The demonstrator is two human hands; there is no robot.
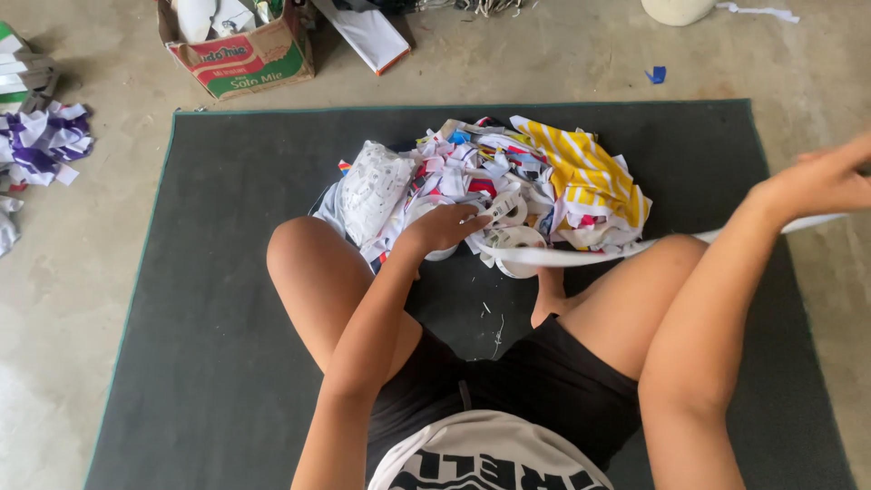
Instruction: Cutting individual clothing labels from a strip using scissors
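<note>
Left hand (446, 227) rests fingers curled on the near edge of the fabric scrap pile (494, 186), pinning a white strip (581, 256) at its start. The strip runs taut rightward to the right hand (821, 181), fingers closed on it, apparently stretching it straight above the dark mat (218, 272).

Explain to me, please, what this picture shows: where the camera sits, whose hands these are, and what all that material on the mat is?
There is no machine here. The single picture comes from a camera worn on a person's head, looking down at their own crossed legs and bare hands as they sit on a dark mat laid over a concrete floor. In front of them lies a pile of fabric scraps, white, yellow-striped and mixed colours. The left hand rests on the pile's near edge. The right hand is stretched far out to the side, pulling a long white strip taut from the pile. Behind the mat stand a cardboard box and, at the left, purple and white scraps.
</note>
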